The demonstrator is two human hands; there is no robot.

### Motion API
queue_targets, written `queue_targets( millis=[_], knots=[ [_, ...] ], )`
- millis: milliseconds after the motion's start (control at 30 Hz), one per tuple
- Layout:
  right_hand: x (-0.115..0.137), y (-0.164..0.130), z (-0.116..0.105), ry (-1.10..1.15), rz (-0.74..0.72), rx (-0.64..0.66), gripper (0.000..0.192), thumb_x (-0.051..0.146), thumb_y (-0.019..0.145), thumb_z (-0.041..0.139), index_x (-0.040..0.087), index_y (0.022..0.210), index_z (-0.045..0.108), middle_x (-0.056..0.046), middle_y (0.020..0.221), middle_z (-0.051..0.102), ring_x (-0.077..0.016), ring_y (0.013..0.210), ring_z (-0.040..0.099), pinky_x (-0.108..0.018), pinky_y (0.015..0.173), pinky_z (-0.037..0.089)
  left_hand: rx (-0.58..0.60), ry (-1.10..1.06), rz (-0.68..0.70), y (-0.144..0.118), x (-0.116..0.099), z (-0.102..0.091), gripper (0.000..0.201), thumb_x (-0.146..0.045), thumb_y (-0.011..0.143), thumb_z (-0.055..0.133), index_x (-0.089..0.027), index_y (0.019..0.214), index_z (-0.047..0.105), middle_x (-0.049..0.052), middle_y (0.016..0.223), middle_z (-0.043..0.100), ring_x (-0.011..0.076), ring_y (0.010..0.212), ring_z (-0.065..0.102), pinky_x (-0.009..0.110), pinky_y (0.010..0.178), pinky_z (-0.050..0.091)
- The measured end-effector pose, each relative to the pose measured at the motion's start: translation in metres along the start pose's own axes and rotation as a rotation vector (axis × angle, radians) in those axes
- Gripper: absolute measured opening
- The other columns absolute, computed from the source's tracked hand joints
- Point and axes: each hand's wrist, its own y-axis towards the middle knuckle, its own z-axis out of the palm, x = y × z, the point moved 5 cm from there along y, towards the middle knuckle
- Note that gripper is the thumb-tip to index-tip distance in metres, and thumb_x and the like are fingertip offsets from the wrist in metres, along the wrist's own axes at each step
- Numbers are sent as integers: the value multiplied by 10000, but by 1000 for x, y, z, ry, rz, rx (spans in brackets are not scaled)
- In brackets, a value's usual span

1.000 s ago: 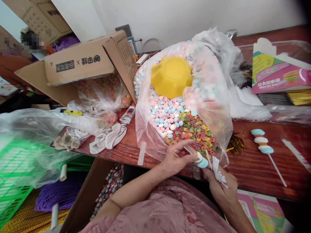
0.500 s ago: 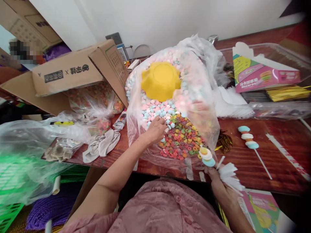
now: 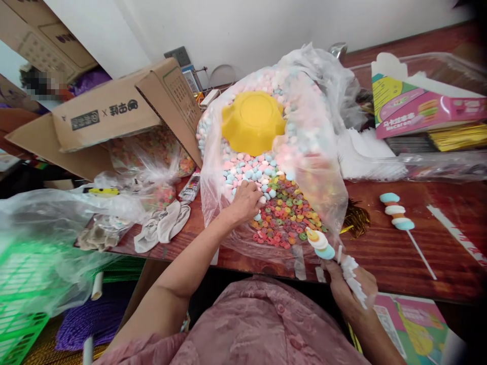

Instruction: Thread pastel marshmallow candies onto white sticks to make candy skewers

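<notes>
Comparing with half a second ago: little has changed — left hand point(image 3: 246, 200) stays in the bag point(image 3: 323, 167); the stick point(image 3: 320, 242) has dropped slightly.
Left hand: arm stretched forward, fingers curled down into the pastel candies point(image 3: 247, 170) beside the rings point(image 3: 289, 215); whether the grip holds anything, I cannot tell.
Right hand point(image 3: 352, 294): low at the table point(image 3: 399, 253) edge, grip closed on the stick and spare white sticks point(image 3: 352, 276).
Stick: tilted left, carrying yellow, white and blue candies — just before the bag.
</notes>
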Motion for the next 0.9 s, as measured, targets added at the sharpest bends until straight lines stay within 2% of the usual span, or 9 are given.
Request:
queue_targets(
  millis=[133, 200, 300, 367, 467, 533, 600, 700, 900],
  knots=[
    [-9, -7, 4, 18, 9, 33, 166, 262, 891, 615, 242, 1015, 724, -24, 721, 746, -218, 537, 669, -322, 512, 518, -82, -65, 47, -2, -1, -4, 126, -175, 846, 592, -145, 792, 701, 134, 990, 640, 283, 1017, 516, 449, 922, 427],
    [-8, -5, 4, 48, 19, 28, 157, 266, 881, 620, 246, 992, 730, -12, 681, 730, -215, 525, 664, -312, 498, 514, -178, -203, 71, -7, -4, -10, 97, -137, 806, 610, -154, 754, 690, 113, 940, 668, 256, 970, 555, 437, 929, 442],
    [4, 8, -1, 102, 64, -26, 99, 275, 880, 643, 231, 892, 732, 16, 570, 665, -183, 471, 623, -271, 459, 485, -332, -653, -5, -22, -6, -23, 46, -181, 803, 667, -165, 789, 709, 52, 810, 675, 180, 805, 600, 343, 795, 496],
    [16, 18, -3, 124, 129, -16, 136, 308, 895, 628, 228, 851, 730, 25, 534, 630, -163, 433, 581, -253, 435, 469, -381, -1046, -98, -34, -10, -26, 150, -246, 793, 731, -179, 926, 739, 18, 792, 678, 137, 730, 611, 271, 679, 504],
    [36, 29, 0, 162, 142, 55, 191, 324, 910, 597, 227, 806, 725, 23, 520, 607, -149, 405, 542, -244, 430, 470, -323, -1506, -228, -51, -25, -21, 341, -308, 726, 828, -183, 1035, 756, 13, 830, 709, 118, 692, 645, 234, 614, 532],
    [46, 31, 4, 204, 81, 104, 180, 292, 907, 600, 216, 800, 723, 15, 555, 632, -146, 431, 563, -238, 462, 492, -262, -1697, -314, -60, -34, -15, 351, -321, 675, 875, -173, 977, 777, 21, 822, 731, 118, 650, 664, 237, 596, 551],
    [50, 28, 10, 260, 24, 168, 160, 243, 912, 584, 201, 886, 736, -2, 654, 688, -148, 499, 610, -234, 521, 522, -254, -1852, -383, -66, -39, -9, 347, -307, 619, 915, -176, 914, 788, 19, 801, 748, 116, 618, 676, 234, 588, 559],
    [48, 21, 17, 310, -17, 263, 216, 189, 918, 558, 195, 1048, 731, -16, 768, 724, -144, 566, 640, -228, 571, 538, -299, -1982, -439, -73, -42, -3, 346, -274, 559, 947, -179, 855, 794, 16, 773, 764, 115, 607, 689, 222, 589, 566],
    [50, 19, 17, 282, -16, 328, 278, 156, 906, 540, 210, 1108, 724, 1, 751, 710, -138, 574, 642, -214, 564, 527, -386, -1955, -481, -77, -45, 3, 385, -316, 528, 960, -171, 843, 792, 19, 754, 769, 120, 575, 687, 223, 561, 571]
  ],
)
